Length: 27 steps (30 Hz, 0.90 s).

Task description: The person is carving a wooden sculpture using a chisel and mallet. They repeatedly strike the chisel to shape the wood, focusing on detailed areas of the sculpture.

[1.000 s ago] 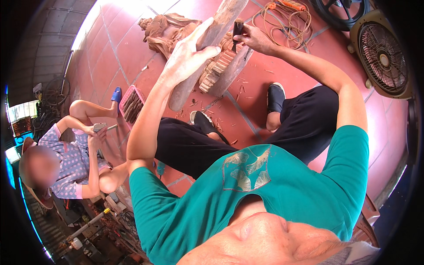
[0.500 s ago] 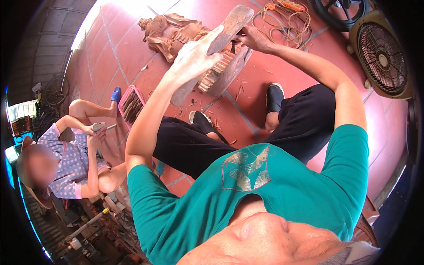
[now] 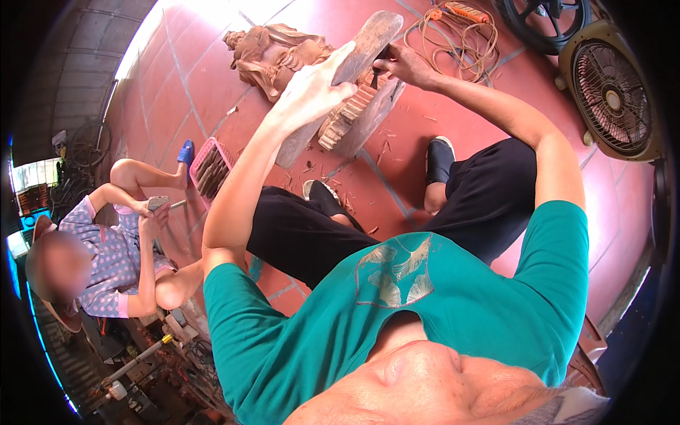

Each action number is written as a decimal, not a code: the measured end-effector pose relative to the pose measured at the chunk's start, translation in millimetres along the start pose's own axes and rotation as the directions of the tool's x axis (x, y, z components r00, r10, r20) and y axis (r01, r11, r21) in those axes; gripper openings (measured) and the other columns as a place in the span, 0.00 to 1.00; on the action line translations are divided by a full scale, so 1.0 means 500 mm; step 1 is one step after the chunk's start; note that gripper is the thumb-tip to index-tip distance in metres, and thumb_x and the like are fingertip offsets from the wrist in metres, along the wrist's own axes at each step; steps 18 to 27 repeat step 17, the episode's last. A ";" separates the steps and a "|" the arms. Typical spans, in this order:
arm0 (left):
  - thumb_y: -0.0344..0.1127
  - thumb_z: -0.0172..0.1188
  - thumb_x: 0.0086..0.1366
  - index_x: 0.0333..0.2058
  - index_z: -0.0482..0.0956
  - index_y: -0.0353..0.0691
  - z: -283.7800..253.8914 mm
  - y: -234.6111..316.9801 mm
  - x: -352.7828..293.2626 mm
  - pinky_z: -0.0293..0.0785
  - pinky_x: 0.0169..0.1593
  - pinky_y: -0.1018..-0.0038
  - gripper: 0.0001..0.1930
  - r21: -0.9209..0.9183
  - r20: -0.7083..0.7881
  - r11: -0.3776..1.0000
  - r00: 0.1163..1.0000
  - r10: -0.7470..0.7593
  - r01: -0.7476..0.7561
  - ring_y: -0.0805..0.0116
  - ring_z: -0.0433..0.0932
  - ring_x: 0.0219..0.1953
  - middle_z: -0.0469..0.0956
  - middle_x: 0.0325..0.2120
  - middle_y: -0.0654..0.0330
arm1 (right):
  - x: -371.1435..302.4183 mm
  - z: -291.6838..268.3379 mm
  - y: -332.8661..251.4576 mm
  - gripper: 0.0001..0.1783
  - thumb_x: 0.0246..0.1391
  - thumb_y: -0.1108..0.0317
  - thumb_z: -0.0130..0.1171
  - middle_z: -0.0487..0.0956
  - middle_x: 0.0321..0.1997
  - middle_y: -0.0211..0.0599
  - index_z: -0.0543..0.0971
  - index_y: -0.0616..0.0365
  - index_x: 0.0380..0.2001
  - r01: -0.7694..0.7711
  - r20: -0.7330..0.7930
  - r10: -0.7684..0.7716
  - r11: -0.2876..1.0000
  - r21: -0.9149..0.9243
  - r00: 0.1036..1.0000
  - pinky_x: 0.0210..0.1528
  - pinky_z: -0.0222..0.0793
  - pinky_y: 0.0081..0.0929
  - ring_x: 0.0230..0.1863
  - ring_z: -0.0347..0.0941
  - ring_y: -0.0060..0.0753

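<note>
My left hand (image 3: pixel 317 91) grips a worn wooden board (image 3: pixel 370 41), with its index finger stretched along one side and its thumb on the other. Beside that board lies a ridged block of carved wood (image 3: pixel 345 120), set against a second greyish board (image 3: pixel 379 119). At the far end of the block, my right hand (image 3: pixel 409 66) is closed on a small dark tool (image 3: pixel 375 76). Its tip comes down near the carved ridges; whether it touches them I cannot make out. A brown carved wooden figure (image 3: pixel 273 60) lies on the floor past my left hand.
Wood shavings (image 3: pixel 347 191) are scattered on the red tiles around my feet. A coiled orange cord (image 3: pixel 460 42) and a floor fan (image 3: pixel 610 95) are at the right. On the left, a person (image 3: pixel 117 262) sits with a phone near a pink basket (image 3: pixel 211 170) of dark pieces.
My right hand has shifted slightly toward me with the dark tool. The boards have moved a touch to the left. My left hand keeps nearly the same place.
</note>
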<state>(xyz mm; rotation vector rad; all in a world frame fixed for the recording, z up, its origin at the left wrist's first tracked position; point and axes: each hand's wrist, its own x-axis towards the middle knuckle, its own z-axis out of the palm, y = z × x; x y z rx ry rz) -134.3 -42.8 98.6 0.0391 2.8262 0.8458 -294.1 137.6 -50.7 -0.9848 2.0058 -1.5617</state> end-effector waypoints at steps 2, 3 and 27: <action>0.44 0.63 0.61 0.70 0.59 0.49 -0.002 0.005 -0.004 0.68 0.62 0.60 0.39 -0.119 -0.052 0.992 0.998 0.038 -0.043 0.50 0.75 0.59 0.72 0.60 0.42 | 0.016 -0.019 0.044 0.19 0.65 0.62 0.58 0.83 0.45 0.42 0.75 0.66 0.51 -0.257 0.008 0.257 0.960 0.113 0.966 0.40 0.83 0.30 0.44 0.83 0.31; 0.44 0.63 0.60 0.70 0.59 0.48 -0.003 0.005 -0.008 0.68 0.62 0.61 0.40 -0.177 -0.080 0.982 0.996 0.049 -0.062 0.48 0.76 0.58 0.75 0.57 0.40 | 0.013 -0.026 0.057 0.19 0.66 0.61 0.58 0.83 0.46 0.41 0.75 0.66 0.51 -0.319 0.048 0.317 0.925 0.204 0.947 0.40 0.83 0.30 0.44 0.83 0.32; 0.48 0.65 0.59 0.70 0.60 0.50 -0.021 0.020 -0.025 0.63 0.67 0.60 0.41 -0.138 -0.201 0.987 0.978 0.058 -0.086 0.48 0.71 0.64 0.72 0.61 0.43 | 0.003 -0.050 0.056 0.21 0.65 0.58 0.59 0.83 0.46 0.41 0.75 0.64 0.51 -0.243 0.047 0.238 0.950 0.196 0.970 0.44 0.82 0.30 0.46 0.83 0.34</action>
